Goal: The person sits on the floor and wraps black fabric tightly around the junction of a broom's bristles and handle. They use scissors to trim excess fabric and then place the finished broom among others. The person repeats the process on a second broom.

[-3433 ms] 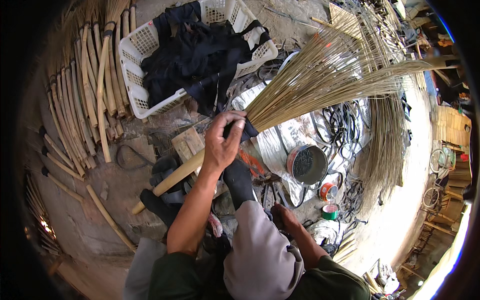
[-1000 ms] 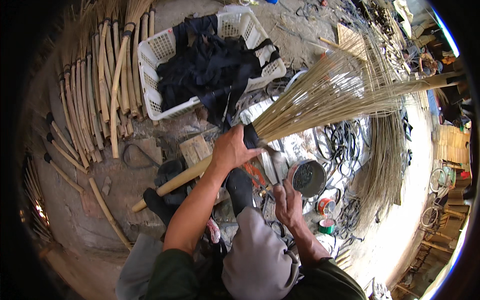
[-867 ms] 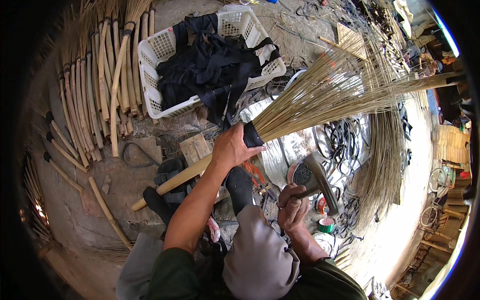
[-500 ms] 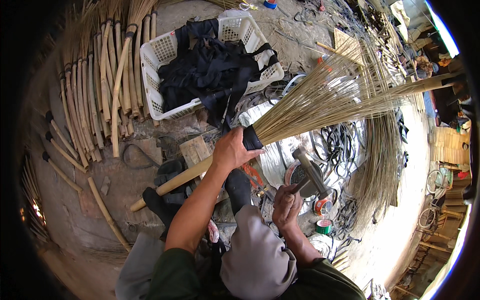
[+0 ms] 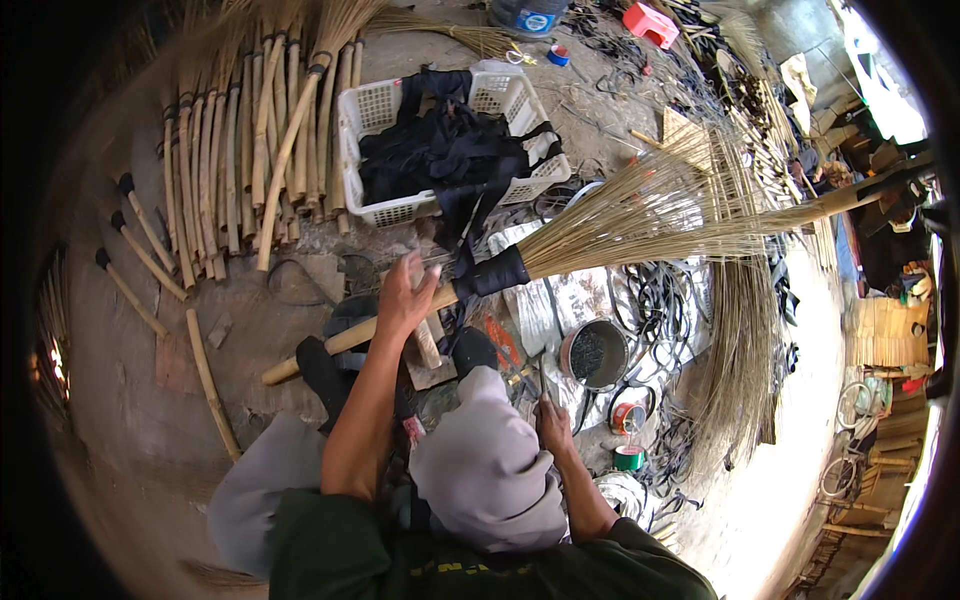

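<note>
**Broom bound at the neck, fan still loose**

On the ground between the knees, the half-made broom (image 5: 560,250), a pale bamboo pole with a long spray of thin straw stalks, lies slanting from seven o'clock up to two o'clock. Black wrapping (image 5: 490,272) already cinches the stalks where they meet the pole, so the binding looks done or nearly so; the fan beyond it is still ragged and untrimmed, by my judgement. The left hand (image 5: 405,300) has its fingers closed round the pole just below the wrap. The right hand (image 5: 552,425) rests low at five o'clock, near a round dark metal tin (image 5: 592,352); whether its fingers clasp anything I cannot tell.

Room is tight: a white plastic basket of black cloth strips (image 5: 395,110) crowds twelve o'clock, finished bamboo handles (image 5: 230,160) line ten o'clock, rubber loops (image 5: 665,300) clutter three.
</note>
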Available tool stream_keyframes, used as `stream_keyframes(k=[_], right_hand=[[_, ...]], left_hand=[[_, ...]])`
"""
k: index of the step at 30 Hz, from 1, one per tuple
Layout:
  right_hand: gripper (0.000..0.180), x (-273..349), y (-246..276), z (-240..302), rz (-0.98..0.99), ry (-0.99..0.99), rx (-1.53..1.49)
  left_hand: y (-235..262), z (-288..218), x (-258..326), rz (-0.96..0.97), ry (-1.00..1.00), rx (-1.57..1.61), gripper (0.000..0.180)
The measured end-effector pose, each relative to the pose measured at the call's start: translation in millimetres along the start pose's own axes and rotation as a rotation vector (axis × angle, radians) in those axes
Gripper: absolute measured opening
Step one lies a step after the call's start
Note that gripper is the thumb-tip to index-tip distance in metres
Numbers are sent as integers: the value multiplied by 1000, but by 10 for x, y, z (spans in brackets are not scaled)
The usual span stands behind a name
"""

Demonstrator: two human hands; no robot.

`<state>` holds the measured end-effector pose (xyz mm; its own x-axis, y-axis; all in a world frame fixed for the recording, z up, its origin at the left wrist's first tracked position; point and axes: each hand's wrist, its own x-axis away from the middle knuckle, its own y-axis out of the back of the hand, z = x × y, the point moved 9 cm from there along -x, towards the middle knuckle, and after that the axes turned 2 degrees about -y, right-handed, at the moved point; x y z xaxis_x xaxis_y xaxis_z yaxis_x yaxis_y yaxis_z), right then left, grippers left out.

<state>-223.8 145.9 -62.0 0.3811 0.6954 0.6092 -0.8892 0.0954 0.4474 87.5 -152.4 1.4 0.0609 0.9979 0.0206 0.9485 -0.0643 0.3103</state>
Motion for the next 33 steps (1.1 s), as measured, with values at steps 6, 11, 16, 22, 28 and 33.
stream_keyframes(k=[6, 11, 16, 22, 28, 33], right_hand=[[51, 159, 112, -507, -49, 12, 581], [16, 103, 909, 835, -559, 648, 371], [34, -868, 1053, 874, -323, 192, 599], [47, -1413, 807, 373, -113, -100, 926], [47, -1358, 794, 332, -132, -173, 880], [43, -1224, 945, 534, -286, -152, 880]], left_hand=[[31, 35, 844, -26, -260, -458, 72], [12, -28, 906, -46, -274, -471, 75], [52, -38, 881, -33, -285, -489, 74], [26, -43, 874, -63, -265, -527, 77], [50, -66, 838, -89, -275, -528, 70], [114, -209, 765, -221, -216, -438, 46]])
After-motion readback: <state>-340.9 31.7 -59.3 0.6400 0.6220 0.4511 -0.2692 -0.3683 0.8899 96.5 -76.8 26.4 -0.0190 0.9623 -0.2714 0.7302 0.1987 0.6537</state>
